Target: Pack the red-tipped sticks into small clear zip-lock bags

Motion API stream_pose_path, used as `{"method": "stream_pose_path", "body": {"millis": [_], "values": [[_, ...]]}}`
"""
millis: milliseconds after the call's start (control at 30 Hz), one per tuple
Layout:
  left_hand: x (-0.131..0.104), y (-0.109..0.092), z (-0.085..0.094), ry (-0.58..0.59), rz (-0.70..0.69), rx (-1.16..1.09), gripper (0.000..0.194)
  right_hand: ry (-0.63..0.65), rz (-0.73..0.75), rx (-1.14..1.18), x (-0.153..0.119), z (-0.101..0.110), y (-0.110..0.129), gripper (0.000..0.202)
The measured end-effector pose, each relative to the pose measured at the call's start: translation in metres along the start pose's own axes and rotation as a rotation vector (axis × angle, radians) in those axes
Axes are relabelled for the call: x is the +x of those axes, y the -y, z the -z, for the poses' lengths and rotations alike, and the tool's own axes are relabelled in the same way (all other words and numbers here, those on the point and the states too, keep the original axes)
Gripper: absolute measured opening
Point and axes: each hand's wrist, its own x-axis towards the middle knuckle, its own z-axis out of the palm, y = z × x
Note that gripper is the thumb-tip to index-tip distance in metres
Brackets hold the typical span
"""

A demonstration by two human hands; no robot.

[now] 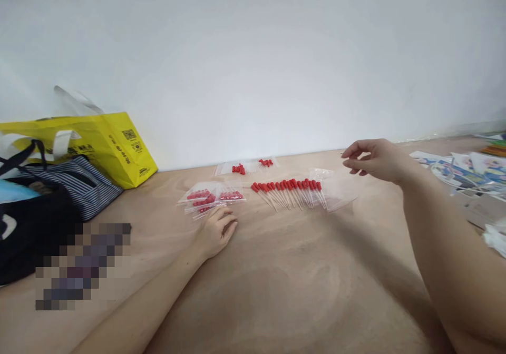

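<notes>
A row of several red-tipped sticks lies fanned across the middle of the wooden table. At its right end is a flat clear bag. My right hand hovers above and right of that bag, its fingers curved and apart, nothing visible in them. My left hand rests on the table with bent, slightly spread fingers, just below a pile of clear bags holding red pieces. Farther back, more red pieces lie on another clear bag near the wall.
At the left stand a yellow bag with white handles, a striped pouch and a black bag. A blurred-out item lies in front of them. Printed packets and white items crowd the right edge.
</notes>
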Motion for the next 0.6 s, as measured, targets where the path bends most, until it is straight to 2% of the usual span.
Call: {"method": "stream_pose_path", "body": {"millis": [100,233,300,433,600], "values": [[0.000,0.000,0.000,0.004,0.004,-0.011,0.021,0.071,-0.020,-0.247,0.005,-0.020,0.001,0.029],[0.000,-0.001,0.000,0.004,0.001,-0.029,0.021,0.264,-0.230,-0.513,0.020,-0.060,-0.028,0.041],[0.001,-0.001,0.000,0.005,0.003,-0.033,0.021,0.304,-0.312,-0.564,0.023,-0.072,-0.040,0.049],[0.000,0.000,0.000,0.016,0.008,-0.044,0.020,0.376,-0.454,-0.498,0.023,-0.075,-0.046,0.059],[0.000,-0.001,0.000,0.024,0.001,-0.043,0.020,0.378,-0.455,-0.457,0.025,-0.065,-0.046,0.053]]}}
